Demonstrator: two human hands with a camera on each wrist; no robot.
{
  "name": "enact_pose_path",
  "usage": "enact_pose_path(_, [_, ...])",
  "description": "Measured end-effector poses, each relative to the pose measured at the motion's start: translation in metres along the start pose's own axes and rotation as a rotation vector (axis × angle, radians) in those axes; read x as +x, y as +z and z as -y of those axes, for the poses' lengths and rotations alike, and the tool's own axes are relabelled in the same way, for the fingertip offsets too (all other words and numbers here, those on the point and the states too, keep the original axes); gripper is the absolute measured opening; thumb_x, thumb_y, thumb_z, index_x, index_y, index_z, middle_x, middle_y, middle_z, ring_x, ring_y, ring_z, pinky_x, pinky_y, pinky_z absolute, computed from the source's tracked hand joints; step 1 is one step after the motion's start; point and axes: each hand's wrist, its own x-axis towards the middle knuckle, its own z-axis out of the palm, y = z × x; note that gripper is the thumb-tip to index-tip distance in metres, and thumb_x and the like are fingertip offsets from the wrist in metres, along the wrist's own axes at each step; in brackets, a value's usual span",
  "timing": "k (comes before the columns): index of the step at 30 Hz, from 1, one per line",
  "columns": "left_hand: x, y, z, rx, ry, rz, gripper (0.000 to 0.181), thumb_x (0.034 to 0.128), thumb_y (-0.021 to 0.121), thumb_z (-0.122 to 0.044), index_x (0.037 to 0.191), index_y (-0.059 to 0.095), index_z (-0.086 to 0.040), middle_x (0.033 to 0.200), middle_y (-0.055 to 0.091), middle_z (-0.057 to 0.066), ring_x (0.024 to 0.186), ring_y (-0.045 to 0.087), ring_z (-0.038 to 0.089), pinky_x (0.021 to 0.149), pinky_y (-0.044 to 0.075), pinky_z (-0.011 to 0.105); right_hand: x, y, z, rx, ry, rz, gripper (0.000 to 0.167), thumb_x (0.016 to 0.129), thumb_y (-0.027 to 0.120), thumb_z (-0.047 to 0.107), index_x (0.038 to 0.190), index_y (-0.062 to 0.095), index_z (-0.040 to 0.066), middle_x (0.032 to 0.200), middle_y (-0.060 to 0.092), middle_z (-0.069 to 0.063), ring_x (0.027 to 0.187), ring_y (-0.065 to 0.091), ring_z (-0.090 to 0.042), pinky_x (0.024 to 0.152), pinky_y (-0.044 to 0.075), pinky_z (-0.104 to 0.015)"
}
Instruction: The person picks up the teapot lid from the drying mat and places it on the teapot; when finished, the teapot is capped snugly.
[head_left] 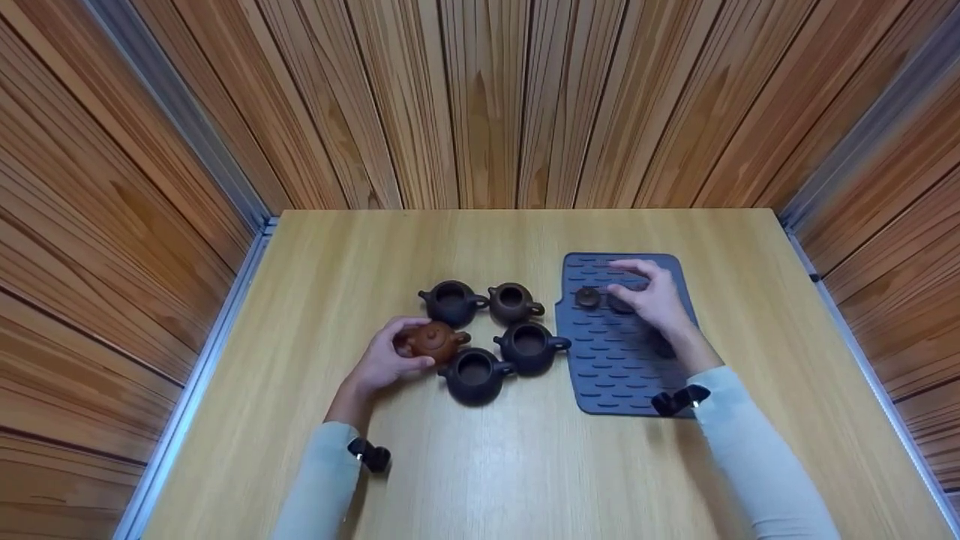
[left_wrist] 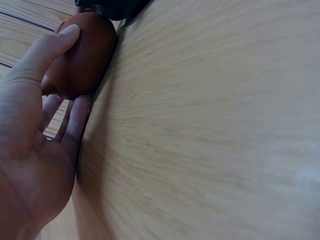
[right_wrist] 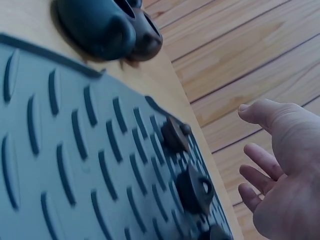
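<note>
Right now your left hand (head_left: 384, 361) grips the brown pot (head_left: 433, 342), lid on, at the left of the cluster on the table (head_left: 420, 480). Your right hand (head_left: 658, 298) is empty, thumb and fingers spread above the dark lids (head_left: 587, 298) on the mat (head_left: 609, 390). The four dark pots (head_left: 475, 393) stand uncovered. You seem to be at the lid-fitting stage, one pot done; the next move likely calls for a light pinch on a lid's knob while your left hand steadies.

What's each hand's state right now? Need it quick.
Left hand: holding the brown teapot.
Right hand: open, holding nothing, above the mat.
</note>
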Motion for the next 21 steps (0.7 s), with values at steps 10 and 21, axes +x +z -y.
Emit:
enact_pose_path(10, [0.000, -0.002, 0.001, -0.019, 0.041, 0.005, 0.068, 0.0881, 0.098, -0.016, 0.149, 0.069, -0.009, 0.146, 0.069, 0.016, 0.121, 0.062, 0.016, 0.094, 0.052, 0.024, -0.009, -0.024, -0.025, -0.020, 0.093, -0.076, 0.047, 0.107, 0.077, 0.010, 0.152, 0.068, 0.004, 0.161, 0.063, -0.021, 0.135, 0.058, -0.014, 0.126, 0.045, -0.046])
enact_pose_path(21, [0.011, -0.003, 0.038, -0.045, 0.089, -0.006, 0.067, 0.0857, 0.101, -0.024, 0.146, 0.073, -0.020, 0.142, 0.070, 0.004, 0.123, 0.063, 0.012, 0.093, 0.054, 0.024, -0.020, -0.034, -0.047, -0.005, 0.162, -0.101, 0.050, 0.106, 0.076, 0.006, 0.153, 0.065, -0.001, 0.160, 0.048, -0.029, 0.156, 0.042, -0.042, 0.130, 0.038, -0.052])
